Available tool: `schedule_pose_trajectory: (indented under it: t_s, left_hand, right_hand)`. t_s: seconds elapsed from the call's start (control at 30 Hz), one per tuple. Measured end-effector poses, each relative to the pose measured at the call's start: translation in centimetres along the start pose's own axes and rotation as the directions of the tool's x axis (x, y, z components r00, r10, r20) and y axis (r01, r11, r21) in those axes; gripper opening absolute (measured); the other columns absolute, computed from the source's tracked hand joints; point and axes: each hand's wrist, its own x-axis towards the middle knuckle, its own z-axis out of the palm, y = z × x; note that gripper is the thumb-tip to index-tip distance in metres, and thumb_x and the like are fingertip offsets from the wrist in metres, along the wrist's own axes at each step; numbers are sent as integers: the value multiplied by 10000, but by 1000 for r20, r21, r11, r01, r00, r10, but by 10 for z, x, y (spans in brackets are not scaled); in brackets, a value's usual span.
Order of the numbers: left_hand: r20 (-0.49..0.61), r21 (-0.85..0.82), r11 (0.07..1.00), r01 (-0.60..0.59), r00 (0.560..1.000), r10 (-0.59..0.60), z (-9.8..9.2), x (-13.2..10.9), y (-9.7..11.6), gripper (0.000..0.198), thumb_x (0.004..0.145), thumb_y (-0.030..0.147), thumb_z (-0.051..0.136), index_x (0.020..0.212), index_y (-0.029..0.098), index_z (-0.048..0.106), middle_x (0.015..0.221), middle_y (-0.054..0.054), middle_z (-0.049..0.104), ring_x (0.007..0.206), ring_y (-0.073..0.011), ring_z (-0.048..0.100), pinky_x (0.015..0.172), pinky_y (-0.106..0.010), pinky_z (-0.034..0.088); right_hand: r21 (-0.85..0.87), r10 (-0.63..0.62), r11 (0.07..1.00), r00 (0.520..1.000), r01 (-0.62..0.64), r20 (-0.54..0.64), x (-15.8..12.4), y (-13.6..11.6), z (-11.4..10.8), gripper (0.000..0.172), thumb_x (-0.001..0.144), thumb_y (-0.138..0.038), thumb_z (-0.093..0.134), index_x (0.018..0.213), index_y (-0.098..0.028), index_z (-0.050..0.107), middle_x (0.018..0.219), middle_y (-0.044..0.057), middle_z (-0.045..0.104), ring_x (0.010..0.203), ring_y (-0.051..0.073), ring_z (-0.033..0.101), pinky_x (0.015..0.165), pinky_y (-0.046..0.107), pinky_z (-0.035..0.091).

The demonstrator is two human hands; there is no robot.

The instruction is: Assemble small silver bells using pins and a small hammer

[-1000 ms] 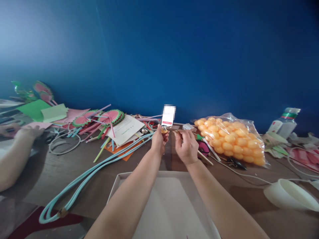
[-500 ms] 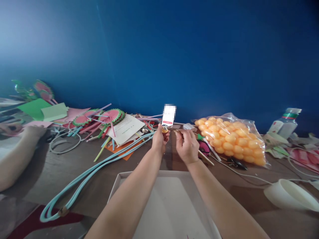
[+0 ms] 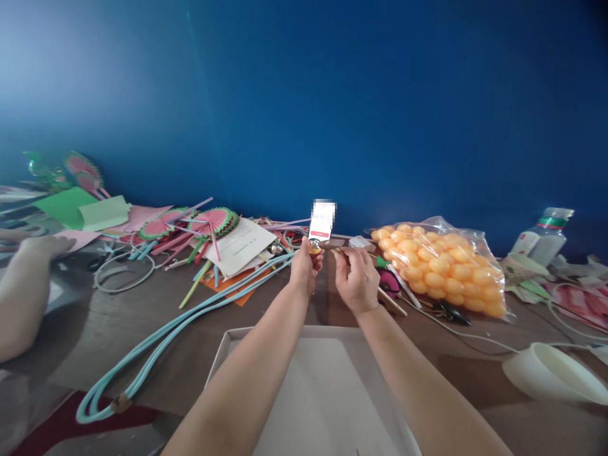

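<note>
Both my hands are raised over the far side of the white tray, close together. My left hand is closed around a small round gold-coloured item. Pinched in the fingers of my right hand is a thin stick-like item, its tip pointing toward the gold-coloured item; whether the two touch I cannot tell. Just behind the hands a lit phone stands upright against the blue wall.
A bag of orange balls lies to the right, with a white bowl nearer. Light-blue tubes, paper fans and a sheet lie left. Another person's arm reaches in at far left.
The other person's arm at the far left has shifted further left. My own hands have hardly moved.
</note>
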Motion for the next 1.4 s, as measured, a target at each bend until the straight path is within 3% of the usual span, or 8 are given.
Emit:
schedule_pose_trajectory:
  t_s: [0.47, 0.67, 0.83, 0.93, 1.03, 1.17, 1.4]
  left_hand:
    - [-3, -7, 1000, 5, 1000, -5, 0, -1, 0, 353, 873, 468, 559, 831, 124, 622, 672, -31, 636, 481, -43, 520, 509, -176, 380]
    - [-19, -17, 1000, 7, 1000, -7, 1, -2, 1, 368, 840, 490, 602, 795, 124, 606, 622, -15, 603, 471, -47, 520, 501, -171, 383]
    - [-124, -77, 996, -50, 991, 40, -2, 3, 10, 341, 910, 448, 497, 793, 141, 586, 642, -6, 606, 462, -37, 504, 473, -147, 368]
    - [-221, -109, 987, -115, 971, 88, -4, 5, 16, 340, 902, 455, 501, 789, 146, 588, 657, -4, 605, 451, -36, 485, 435, -140, 343]
    - [-247, -122, 982, -142, 963, 109, -4, 6, 17, 323, 891, 445, 522, 804, 145, 600, 676, -12, 614, 465, -47, 496, 422, -145, 353]
    - [-208, -136, 982, -130, 973, 100, -3, 5, 16, 332, 887, 450, 527, 815, 136, 603, 703, -28, 629, 462, -45, 490, 413, -145, 361]
    - [-61, -114, 991, -64, 996, 58, 0, -2, 14, 355, 906, 451, 495, 798, 129, 597, 701, -40, 634, 455, -42, 478, 426, -151, 365]
  right_hand:
    - [19, 20, 1000, 1000, -21, 15, 0, 0, 0, 140, 943, -279, 498, 970, -187, 600, 916, 88, 674, 903, 206, 611, 794, 311, 462]
    - [1, 34, 999, 995, -34, 92, 0, 0, 0, 179, 954, -309, 473, 956, -192, 608, 918, 84, 665, 904, 204, 606, 792, 304, 452]
    - [-71, 83, 995, 982, -72, 168, -2, 3, 2, 215, 958, -343, 463, 974, -191, 614, 932, 88, 654, 909, 218, 593, 759, 313, 428]
    - [-157, 142, 982, 948, -100, 283, -4, 4, 3, 185, 946, -335, 486, 969, -200, 609, 941, 85, 641, 896, 229, 585, 722, 319, 405]
    - [-240, 209, 964, 879, -112, 428, -5, 4, 4, 125, 922, -308, 527, 955, -207, 594, 942, 91, 630, 877, 240, 583, 694, 323, 391]
    - [-300, 253, 950, 788, -91, 561, -7, 1, 6, 88, 873, -251, 596, 938, -197, 572, 969, 108, 622, 881, 253, 587, 695, 330, 394]
    - [-292, 276, 951, 686, -96, 673, -10, 3, 8, 82, 852, -225, 604, 914, -180, 576, 970, 129, 634, 931, 271, 605, 725, 337, 419]
